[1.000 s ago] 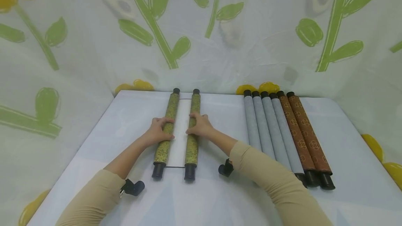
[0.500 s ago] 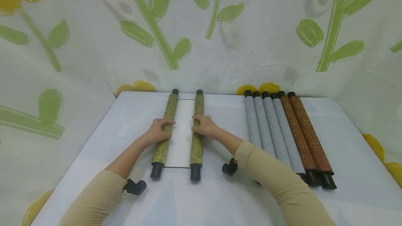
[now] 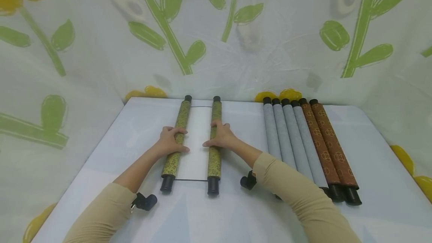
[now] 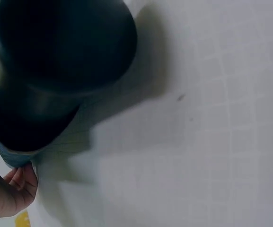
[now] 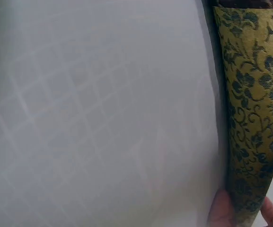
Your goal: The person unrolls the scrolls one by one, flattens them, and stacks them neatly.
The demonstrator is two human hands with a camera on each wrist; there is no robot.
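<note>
Brocade handscroll (image 3: 197,160), part-unrolled on table (image 3: 243,128), white paper (image 3: 199,130) between fingers. Left roll (image 3: 171,164): gripped by left hand (image 3: 167,141); right roll (image 3: 214,163): by right hand (image 3: 221,137). Advisable: rolls parallel, paper flat. Right of fingers: four grey scrolls (image 3: 292,130), two brown scrolls (image 3: 332,141).

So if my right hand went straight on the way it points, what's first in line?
Probably the left patterned roll, across the white sheet from the roll in your right hand; depth is unclear.

Both arms (image 3: 140,170) (image 3: 248,153) forward, fingers (image 3: 180,130) curved
</note>
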